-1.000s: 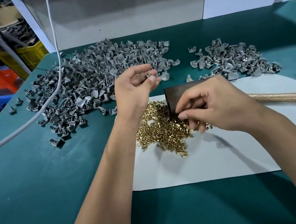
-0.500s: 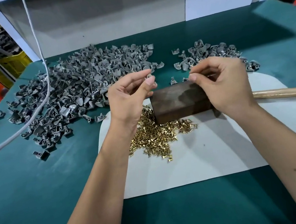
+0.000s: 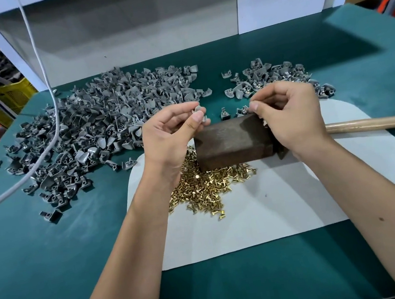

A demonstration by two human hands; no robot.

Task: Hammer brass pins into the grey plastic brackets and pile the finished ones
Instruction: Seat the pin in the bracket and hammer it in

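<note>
Two heaps of grey brackets lie on your green tabletop [image 3: 41, 262]: the large pile [image 3: 101, 128] far left, the small pile [image 3: 275, 77] far right. Before them sit the dark block [image 3: 231, 144] and brass pins [image 3: 205, 189]. Your left hand [image 3: 171, 137] pinches a bracket [image 3: 200, 113]; your right hand [image 3: 291, 114] pinches something too small to identify.

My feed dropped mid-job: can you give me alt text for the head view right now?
Above a dark block, the left hand pinches a grey bracket and the right hand pinches something small. Brass pins lie on a white mat, bracket piles behind, and a wooden handle at right.
</note>
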